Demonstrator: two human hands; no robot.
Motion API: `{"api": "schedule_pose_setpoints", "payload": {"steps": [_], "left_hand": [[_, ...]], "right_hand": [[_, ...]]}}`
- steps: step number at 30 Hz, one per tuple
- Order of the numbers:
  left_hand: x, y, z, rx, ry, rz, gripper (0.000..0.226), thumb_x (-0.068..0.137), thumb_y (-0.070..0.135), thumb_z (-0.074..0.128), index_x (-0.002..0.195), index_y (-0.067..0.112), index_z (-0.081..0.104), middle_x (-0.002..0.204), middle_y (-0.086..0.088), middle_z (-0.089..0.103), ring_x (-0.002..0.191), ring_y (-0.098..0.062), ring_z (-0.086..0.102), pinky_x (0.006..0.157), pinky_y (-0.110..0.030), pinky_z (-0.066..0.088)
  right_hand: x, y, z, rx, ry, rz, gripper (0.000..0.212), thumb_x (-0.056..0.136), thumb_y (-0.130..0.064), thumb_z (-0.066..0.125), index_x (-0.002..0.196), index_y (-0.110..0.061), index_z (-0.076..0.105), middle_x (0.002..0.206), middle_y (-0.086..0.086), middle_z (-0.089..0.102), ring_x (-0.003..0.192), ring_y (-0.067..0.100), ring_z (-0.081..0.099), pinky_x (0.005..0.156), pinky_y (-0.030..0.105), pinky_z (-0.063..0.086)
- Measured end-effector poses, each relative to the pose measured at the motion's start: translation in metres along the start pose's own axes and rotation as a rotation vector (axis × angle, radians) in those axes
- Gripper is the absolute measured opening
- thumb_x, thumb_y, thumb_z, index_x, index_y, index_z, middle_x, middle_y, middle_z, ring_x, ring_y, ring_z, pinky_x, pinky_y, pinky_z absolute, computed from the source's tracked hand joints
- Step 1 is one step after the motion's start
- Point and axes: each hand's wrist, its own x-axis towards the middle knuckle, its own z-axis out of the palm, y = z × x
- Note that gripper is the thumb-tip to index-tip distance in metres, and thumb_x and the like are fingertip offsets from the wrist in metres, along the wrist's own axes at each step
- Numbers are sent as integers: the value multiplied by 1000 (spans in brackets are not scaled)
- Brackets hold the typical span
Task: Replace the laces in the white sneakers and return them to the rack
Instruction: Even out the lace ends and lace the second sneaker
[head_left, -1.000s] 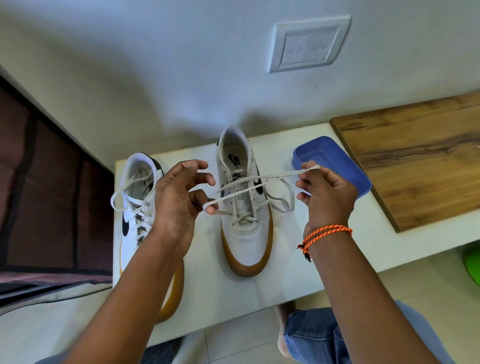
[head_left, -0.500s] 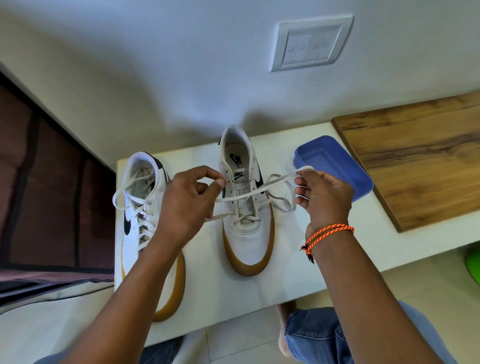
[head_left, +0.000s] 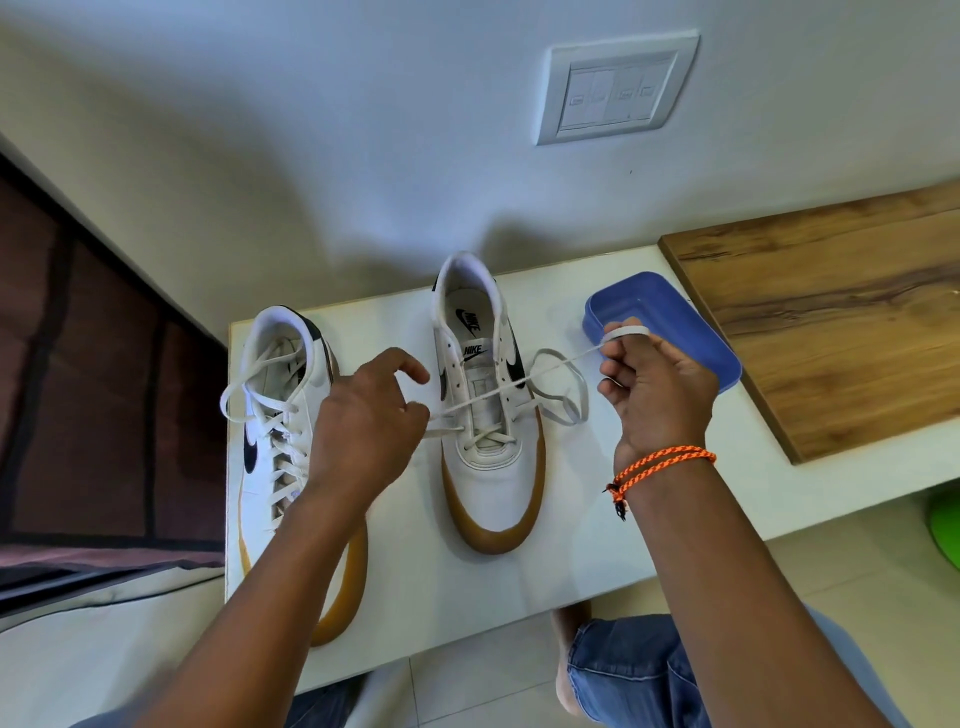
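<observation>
Two white sneakers with tan soles stand on a white table (head_left: 582, 530), toes toward me. The left sneaker (head_left: 283, 431) is laced, its ends lying loose. The right sneaker (head_left: 485, 415) has a white lace (head_left: 558, 387) threaded only through its lower eyelets. My right hand (head_left: 654, 395), with an orange wrist cord, grips one lace end, which loops over its fingers and runs taut to the shoe. My left hand (head_left: 363, 421) is beside the shoe's left side, fingers curled, pinching the other lace end near the lower eyelets.
A blue plastic tray (head_left: 670, 317) lies behind my right hand. A wooden board (head_left: 831, 312) covers the table's right end. A wall with a switch plate (head_left: 618, 88) rises behind. My knee in jeans (head_left: 623, 670) is below the table edge; a green object (head_left: 945, 525) sits far right.
My left hand has dropped lower and closer to the shoe's eyelets, pulling its lace end down. My right hand stayed near the blue tray, keeping the lace taut.
</observation>
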Motion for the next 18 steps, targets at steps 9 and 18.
{"api": "schedule_pose_setpoints", "payload": {"steps": [9,18], "left_hand": [[-5,15,14,-94,62,293,15,103,34,65,106,29,79,106,10,60,107,-15,46,85,-16,35],[-5,23,12,-308,-305,156,19,101,43,64,88,35,75,114,15,50,119,-12,42,95,-20,35]], "right_hand": [[-20,-4,15,-11,-453,108,24,102,-18,64,89,-3,76,73,9,67,59,14,58,55,25,47],[-21,-5,16,18,-487,92,28,101,-23,65,100,2,78,75,11,67,62,15,59,57,24,50]]}}
